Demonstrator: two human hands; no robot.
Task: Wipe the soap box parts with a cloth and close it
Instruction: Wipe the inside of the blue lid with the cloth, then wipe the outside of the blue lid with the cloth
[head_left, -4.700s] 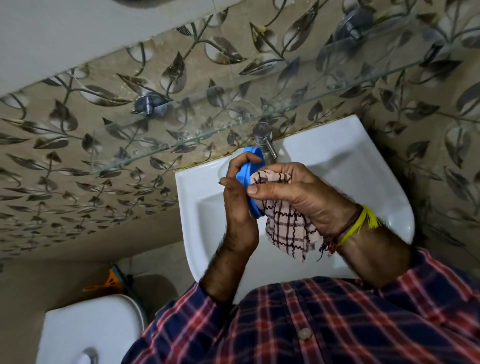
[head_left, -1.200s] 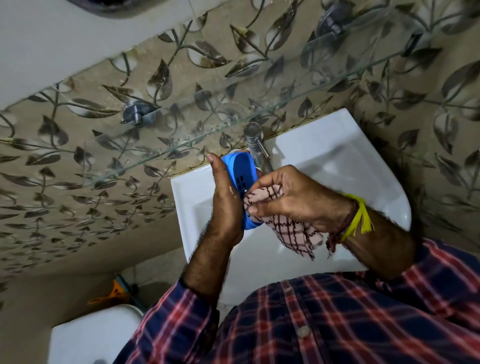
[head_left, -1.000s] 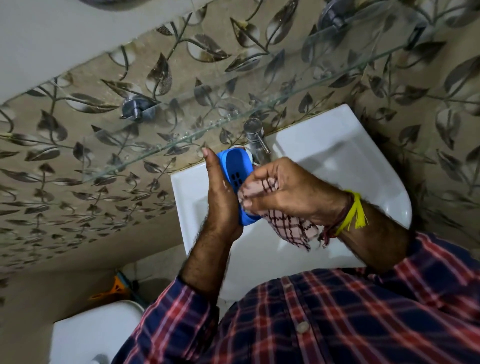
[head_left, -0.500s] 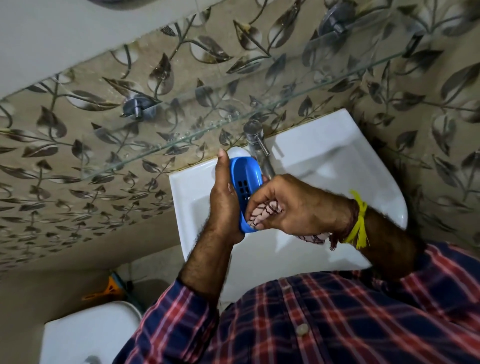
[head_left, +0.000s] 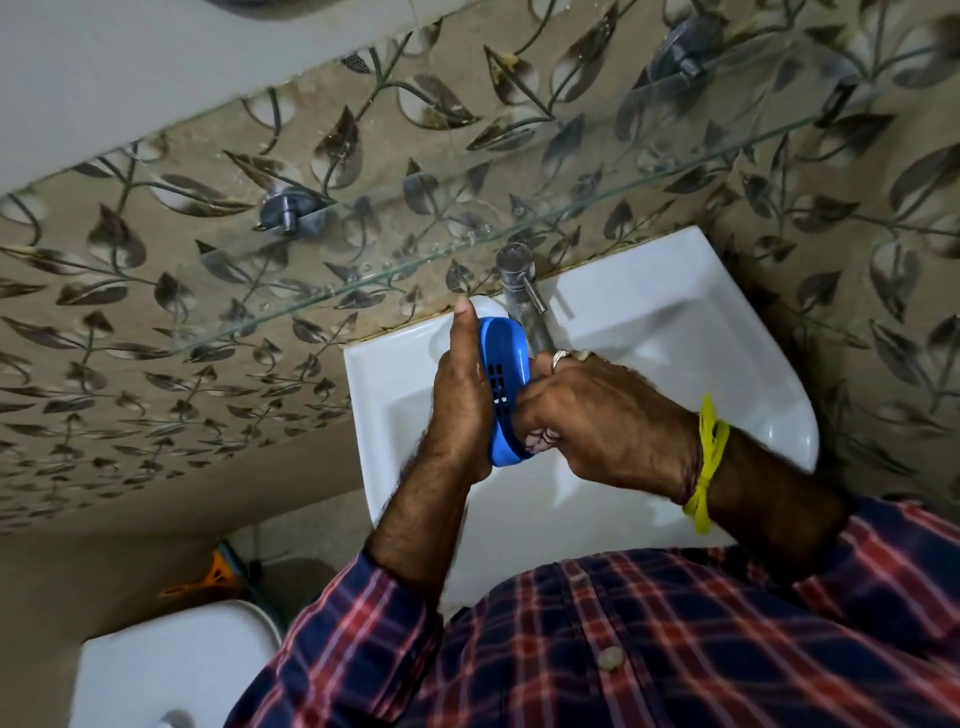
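Since earlier: cloth drawn almost wholly into right hand, now at blue soap box part's near end | left hand clamps that part upright over sink | wiping underway; closing not yet done, other part unseen

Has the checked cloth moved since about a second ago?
Yes. The cloth slid down the blue soap box part, away from the tap, and is now mostly hidden under the right hand.
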